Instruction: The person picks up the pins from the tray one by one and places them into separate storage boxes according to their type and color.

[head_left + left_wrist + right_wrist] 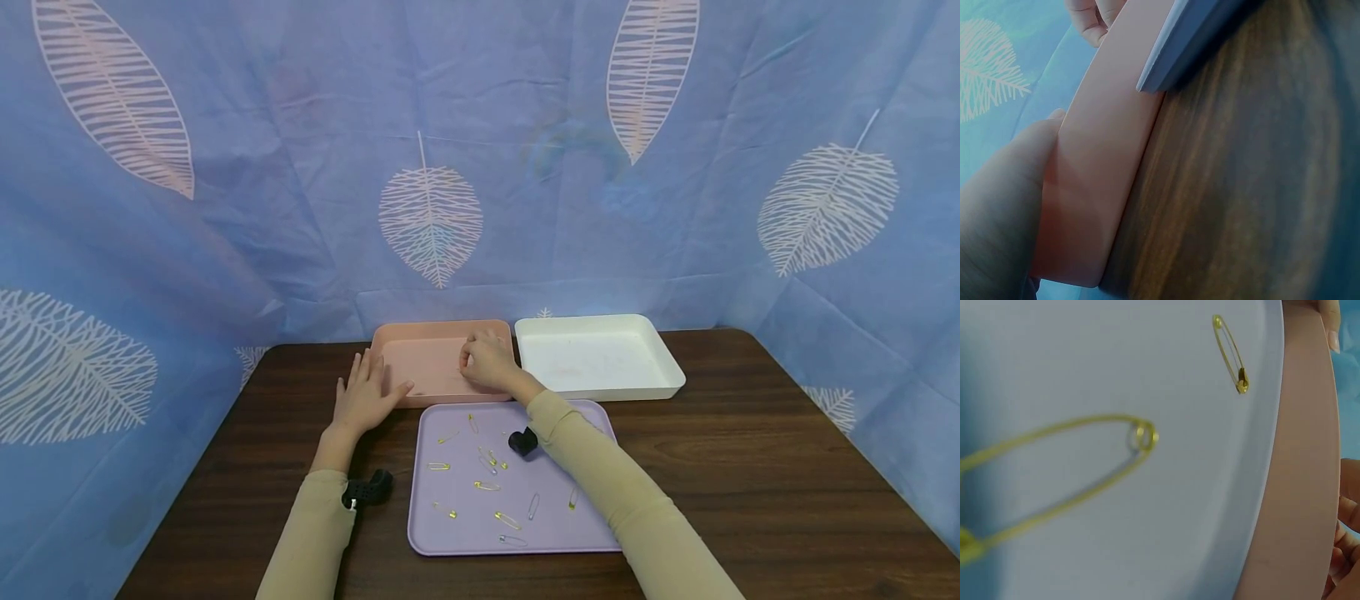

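Observation:
My left hand (363, 400) lies at the left end of the pink tray (420, 367), fingers spread; its thumb (1007, 194) rests along the tray's front wall in the left wrist view. Inside the pink tray's right half is my right hand (489, 362), fingers curled with thumb and fingertips together. I cannot tell whether something small is between them. Nearer me, the lilac tray (457, 537) carries several scattered safety pins, gold ones (507, 521) and silver ones (502, 538). In the right wrist view, a gold safety pin (1242, 382) lies close to the lilac rim.
A white tray (592, 358) stands right of the pink one at the back. All three trays are on a dark wooden table (750, 467). Behind it hangs a blue leaf-patterned cloth (525, 208). My right forearm (615, 475) crosses over the lilac tray's right side.

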Available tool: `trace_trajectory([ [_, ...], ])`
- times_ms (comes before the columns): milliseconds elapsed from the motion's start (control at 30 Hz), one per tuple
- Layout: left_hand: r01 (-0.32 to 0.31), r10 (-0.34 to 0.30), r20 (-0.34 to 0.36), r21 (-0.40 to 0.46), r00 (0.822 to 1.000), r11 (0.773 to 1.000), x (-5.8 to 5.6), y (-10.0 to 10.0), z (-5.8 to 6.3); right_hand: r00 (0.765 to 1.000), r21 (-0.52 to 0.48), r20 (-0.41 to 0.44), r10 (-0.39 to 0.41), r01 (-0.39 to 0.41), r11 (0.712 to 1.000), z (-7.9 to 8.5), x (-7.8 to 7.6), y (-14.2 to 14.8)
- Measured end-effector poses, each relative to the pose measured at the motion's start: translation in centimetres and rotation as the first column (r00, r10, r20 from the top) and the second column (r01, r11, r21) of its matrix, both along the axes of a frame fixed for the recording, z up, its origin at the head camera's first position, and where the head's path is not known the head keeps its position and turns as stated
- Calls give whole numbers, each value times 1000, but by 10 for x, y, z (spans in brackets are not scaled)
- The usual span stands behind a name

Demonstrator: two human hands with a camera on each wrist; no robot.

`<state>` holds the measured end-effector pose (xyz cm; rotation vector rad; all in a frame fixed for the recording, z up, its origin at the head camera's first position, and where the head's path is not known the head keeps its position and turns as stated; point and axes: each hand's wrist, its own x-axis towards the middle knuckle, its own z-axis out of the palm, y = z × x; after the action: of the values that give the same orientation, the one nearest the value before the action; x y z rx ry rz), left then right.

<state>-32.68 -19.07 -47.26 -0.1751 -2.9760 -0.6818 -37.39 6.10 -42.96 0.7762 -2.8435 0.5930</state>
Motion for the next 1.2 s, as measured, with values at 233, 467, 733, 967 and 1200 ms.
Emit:
trace_trajectory([
  [233,3,-3,4,10,1000,1000,1,0,-1,1000,-16,-18,-7,7,1000,-3,-2,1],
  [467,0,0,3,4,1000,1000,0,1,-1,999,-42,-33,-7,5,999,-2,-3,7],
  [733,-6,6,6,6,1000,1000,0,0,1,996,-95,-87,38,-46,994,3,4,14],
  [967,-12,12,3,7,1000,1000,0,0,0,993,-107,-87,79,-88,990,9,17,19],
  [1200,-9,9,4,4,1000,1000,-1,0,0,988,-73,-109,106,-114,991,10,30,25],
])
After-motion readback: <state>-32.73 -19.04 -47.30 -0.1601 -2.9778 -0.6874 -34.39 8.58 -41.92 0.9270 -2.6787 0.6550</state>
